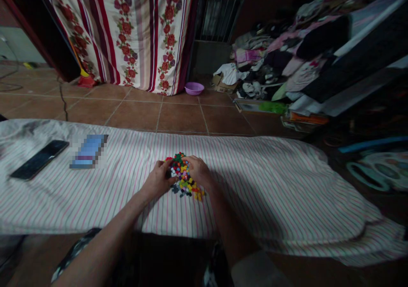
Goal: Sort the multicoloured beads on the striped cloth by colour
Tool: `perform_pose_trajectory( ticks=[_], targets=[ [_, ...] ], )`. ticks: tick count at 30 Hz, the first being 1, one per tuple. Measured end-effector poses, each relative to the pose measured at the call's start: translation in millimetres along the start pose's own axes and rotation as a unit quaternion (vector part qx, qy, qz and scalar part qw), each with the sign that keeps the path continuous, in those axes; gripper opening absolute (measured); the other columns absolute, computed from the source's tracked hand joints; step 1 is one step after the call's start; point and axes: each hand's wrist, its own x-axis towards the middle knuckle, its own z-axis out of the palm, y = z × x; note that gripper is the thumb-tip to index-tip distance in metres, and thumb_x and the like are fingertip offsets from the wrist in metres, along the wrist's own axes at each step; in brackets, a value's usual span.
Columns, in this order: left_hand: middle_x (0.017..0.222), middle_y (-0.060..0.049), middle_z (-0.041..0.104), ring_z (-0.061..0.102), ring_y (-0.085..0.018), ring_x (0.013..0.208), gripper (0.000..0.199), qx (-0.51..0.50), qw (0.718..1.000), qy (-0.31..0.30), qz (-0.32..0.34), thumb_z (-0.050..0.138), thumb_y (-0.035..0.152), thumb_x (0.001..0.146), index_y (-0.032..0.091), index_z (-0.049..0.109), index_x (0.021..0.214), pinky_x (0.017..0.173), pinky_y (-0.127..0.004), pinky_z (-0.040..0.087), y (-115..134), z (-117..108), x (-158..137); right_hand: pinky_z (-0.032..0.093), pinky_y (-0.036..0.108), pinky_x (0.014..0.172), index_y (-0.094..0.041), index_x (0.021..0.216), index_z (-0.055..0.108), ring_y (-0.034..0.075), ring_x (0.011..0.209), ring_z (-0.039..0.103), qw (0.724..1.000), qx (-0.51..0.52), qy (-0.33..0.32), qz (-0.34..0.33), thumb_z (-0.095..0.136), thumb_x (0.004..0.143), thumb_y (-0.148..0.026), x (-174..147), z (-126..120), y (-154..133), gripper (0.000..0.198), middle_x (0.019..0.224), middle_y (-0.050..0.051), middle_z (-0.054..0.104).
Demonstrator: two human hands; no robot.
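A small heap of colourful little plastic pieces (185,181), in yellow, red, green, white, grey and other colours, lies on the striped cloth (255,172). My left hand (159,177) rests against the left side of the heap, its thumb and fingers apart, with the thumb reaching onto the pieces. From the right, my right hand (198,170) curves over the heap's far right edge, fingers stretched toward the left hand. Its fingertips are partly hidden among the pieces. No single piece is visibly gripped by either hand.
A dark phone (40,159) and a blurred-out device (88,152) lie on the cloth at the left. Beyond the cloth are a tiled floor, a purple basin (194,88), a floral curtain (127,32) and a large pile of clothes (280,53) at the right.
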Motion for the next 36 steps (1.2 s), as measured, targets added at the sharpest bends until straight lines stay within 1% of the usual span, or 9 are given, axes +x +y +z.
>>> perform_pose_trajectory(
  ticks=[4, 7, 11, 13, 16, 19, 23, 31, 36],
  targets=[
    [0.118, -0.010, 0.058, 0.067, -0.016, 0.093, 0.051, -0.005, 1.000, 0.030, 0.003, 0.067, 0.021, 0.078, 0.019, 0.059, 0.128, 0.089, -0.035, 0.057, -5.1, 2.7, -1.4, 0.048, 0.034, 0.103, -0.023, 0.111, 0.074, 0.020, 0.109, 0.066, 0.999, 0.046, 0.007, -0.019, 0.045, 0.077, -0.002, -0.6, 1.3, 0.3, 0.050, 0.114, 0.005, 0.074],
    [0.122, -0.011, 0.056, 0.067, -0.014, 0.085, 0.039, 0.019, 0.998, 0.056, 0.019, 0.060, 0.022, 0.084, 0.018, 0.061, 0.123, 0.087, -0.036, 0.058, -2.4, 1.0, -5.7, 0.049, 0.033, 0.103, -0.024, 0.106, 0.075, 0.018, 0.110, 0.066, 0.995, 0.094, 0.027, -0.026, 0.046, 0.080, -0.005, -2.4, -2.2, 1.2, 0.044, 0.114, 0.003, 0.074],
    [0.118, -0.010, 0.057, 0.065, -0.013, 0.078, 0.027, 0.056, 0.993, 0.066, 0.082, 0.054, 0.028, 0.091, 0.019, 0.065, 0.114, 0.082, -0.036, 0.060, 8.9, 1.6, -19.2, 0.053, 0.031, 0.093, -0.024, 0.099, 0.075, 0.018, 0.101, 0.067, 0.992, 0.104, 0.054, -0.034, 0.050, 0.080, -0.008, -8.9, -12.0, 5.6, 0.035, 0.107, 0.004, 0.073],
    [0.117, -0.009, 0.058, 0.066, -0.014, 0.079, 0.030, 0.079, 0.988, 0.046, 0.123, 0.054, 0.032, 0.091, 0.022, 0.063, 0.118, 0.076, -0.033, 0.060, 15.0, 5.6, -30.5, 0.055, 0.030, 0.084, -0.022, 0.098, 0.074, 0.017, 0.092, 0.066, 0.994, 0.096, 0.051, -0.022, 0.053, 0.079, -0.009, -15.8, -19.4, 9.2, 0.031, 0.104, 0.006, 0.071],
    [0.125, -0.009, 0.057, 0.068, -0.018, 0.089, 0.049, 0.145, 0.976, 0.006, 0.160, 0.062, 0.041, 0.087, 0.028, 0.053, 0.134, 0.073, -0.033, 0.061, 20.5, 14.6, -49.9, 0.054, 0.028, 0.074, -0.020, 0.100, 0.071, 0.015, 0.079, 0.064, 0.996, 0.081, 0.016, 0.016, 0.064, 0.077, -0.016, -32.4, -34.5, 14.8, 0.025, 0.100, 0.006, 0.068],
    [0.134, -0.013, 0.052, 0.068, -0.020, 0.092, 0.066, 0.182, 0.970, -0.014, 0.158, 0.066, 0.041, 0.085, 0.029, 0.040, 0.145, 0.072, -0.035, 0.061, 19.0, 23.0, -63.6, 0.050, 0.026, 0.067, -0.018, 0.103, 0.067, 0.014, 0.072, 0.061, 0.994, 0.062, -0.054, 0.076, 0.073, 0.074, -0.023, -51.9, -50.6, 19.5, 0.031, 0.091, 0.002, 0.066],
    [0.135, -0.014, 0.049, 0.068, -0.020, 0.091, 0.066, 0.184, 0.973, -0.009, 0.138, 0.061, 0.029, 0.087, 0.028, 0.034, 0.147, 0.075, -0.037, 0.061, 10.4, 29.5, -64.8, 0.043, 0.022, 0.057, -0.019, 0.108, 0.063, 0.012, 0.066, 0.058, 0.980, 0.086, -0.126, 0.125, 0.075, 0.073, -0.024, -67.2, -58.0, 18.5, 0.038, 0.082, -0.002, 0.062],
    [0.126, -0.013, 0.053, 0.067, -0.019, 0.094, 0.055, 0.095, 0.988, 0.002, 0.122, 0.052, 0.021, 0.090, 0.021, 0.039, 0.143, 0.081, -0.038, 0.060, 13.8, 35.3, -50.8, 0.053, 0.026, 0.068, -0.019, 0.114, 0.062, 0.016, 0.079, 0.067, 0.971, 0.175, -0.128, 0.102, 0.072, 0.073, -0.018, -56.7, -34.7, 0.2, 0.042, 0.090, 0.002, 0.068],
    [0.119, -0.013, 0.057, 0.067, -0.020, 0.093, 0.033, 0.047, 0.993, 0.042, 0.099, 0.046, 0.024, 0.093, 0.016, 0.057, 0.122, 0.084, -0.039, 0.060, 16.3, 30.7, -43.0, 0.057, 0.033, 0.081, -0.019, 0.123, 0.061, 0.018, 0.086, 0.071, 0.961, 0.245, -0.105, 0.079, 0.064, 0.079, -0.016, -47.5, -22.8, -2.3, 0.045, 0.098, 0.004, 0.072]
  ],
)
